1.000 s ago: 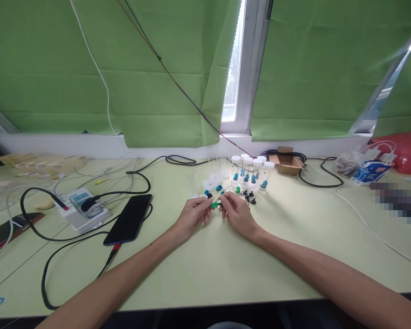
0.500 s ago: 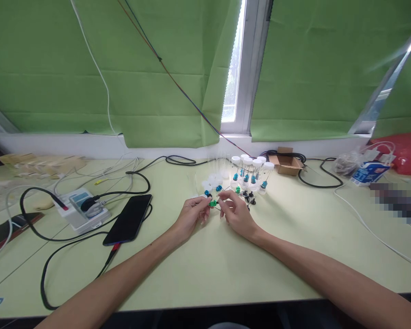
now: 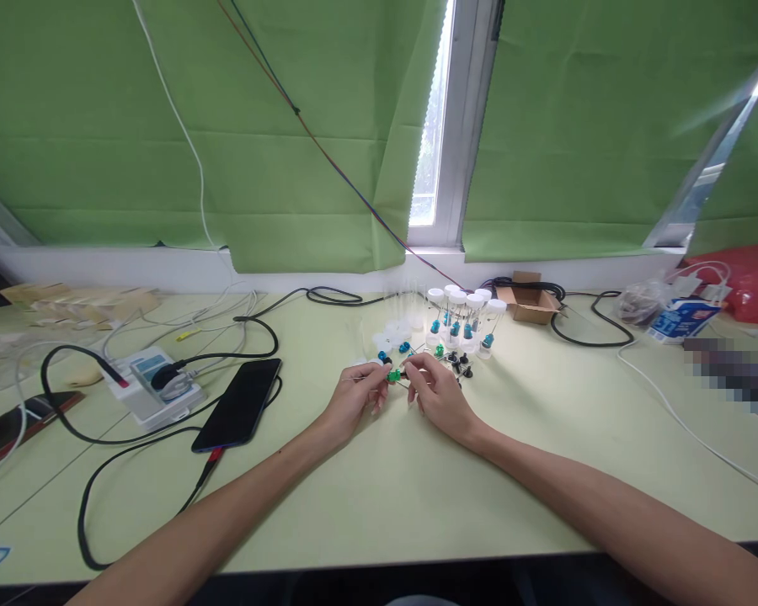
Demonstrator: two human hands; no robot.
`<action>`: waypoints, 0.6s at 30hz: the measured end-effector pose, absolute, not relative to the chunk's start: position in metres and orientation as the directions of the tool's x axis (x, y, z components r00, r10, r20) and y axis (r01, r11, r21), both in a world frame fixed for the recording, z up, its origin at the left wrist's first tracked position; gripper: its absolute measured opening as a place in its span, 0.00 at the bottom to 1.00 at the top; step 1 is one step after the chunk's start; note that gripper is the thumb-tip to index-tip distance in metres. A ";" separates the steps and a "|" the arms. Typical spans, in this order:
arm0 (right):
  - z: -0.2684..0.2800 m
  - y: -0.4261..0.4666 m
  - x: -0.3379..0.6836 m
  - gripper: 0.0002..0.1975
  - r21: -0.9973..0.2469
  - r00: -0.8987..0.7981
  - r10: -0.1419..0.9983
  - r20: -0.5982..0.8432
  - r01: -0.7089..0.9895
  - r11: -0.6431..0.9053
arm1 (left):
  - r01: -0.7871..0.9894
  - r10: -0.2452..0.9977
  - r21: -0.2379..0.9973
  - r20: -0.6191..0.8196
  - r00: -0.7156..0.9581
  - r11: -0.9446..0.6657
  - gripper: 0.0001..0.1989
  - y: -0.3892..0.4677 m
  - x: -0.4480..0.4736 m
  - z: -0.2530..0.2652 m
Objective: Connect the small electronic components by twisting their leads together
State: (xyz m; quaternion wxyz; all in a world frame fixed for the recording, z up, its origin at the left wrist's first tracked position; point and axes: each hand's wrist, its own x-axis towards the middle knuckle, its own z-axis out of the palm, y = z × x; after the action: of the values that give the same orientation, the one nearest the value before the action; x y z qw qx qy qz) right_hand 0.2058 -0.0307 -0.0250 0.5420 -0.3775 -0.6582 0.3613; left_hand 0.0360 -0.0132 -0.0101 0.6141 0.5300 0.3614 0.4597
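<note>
Between my hands is a small green plastic part [image 3: 394,375] with a thin rod through it. My left hand [image 3: 355,394] pinches it from the left, thumb and forefinger closed. From the other side, my right hand [image 3: 439,394] has its fingertips closed on a small black piece [image 3: 403,374] at the green part's right end. Just beyond my fingers lie blue parts [image 3: 405,347], another green part [image 3: 440,349] and several black pieces [image 3: 467,371]. Behind them stand several clear tubes [image 3: 456,324] with white caps and blue parts inside.
White caps [image 3: 390,336] and clear tubes [image 3: 412,305] stand behind my left hand. A phone [image 3: 237,404] and a power strip [image 3: 155,387] with black cables are on the left. Toward the back right is a cardboard box [image 3: 529,303], with a blue packet [image 3: 683,320] farther right.
My right fingertips have drawn slightly closer to the green part, and the black piece now sits against its right end. Otherwise the view has barely shifted.
</note>
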 end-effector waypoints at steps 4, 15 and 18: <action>-0.024 -0.033 0.206 0.10 -0.876 -0.144 0.879 0.454 0.106 0.470 | -0.180 0.953 0.983 0.039 0.302 0.017 0.14 -0.013 0.036 -0.010; -0.025 -0.030 0.206 0.11 -0.887 -0.148 0.884 0.444 0.071 0.457 | -0.106 0.933 0.993 0.081 0.352 -0.046 0.15 -0.013 0.034 -0.010; -0.025 -0.030 0.205 0.12 -0.887 -0.152 0.885 0.440 0.082 0.455 | -0.098 0.927 0.994 0.085 0.366 -0.052 0.15 -0.013 0.034 -0.010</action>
State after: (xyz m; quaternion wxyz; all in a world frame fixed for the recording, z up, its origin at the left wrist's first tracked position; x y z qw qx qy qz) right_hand 0.2053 -0.0303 -0.0251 0.5388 -0.3657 -0.6613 0.3724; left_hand 0.0337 -0.0132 -0.0105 0.5885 0.5802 0.3572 0.4353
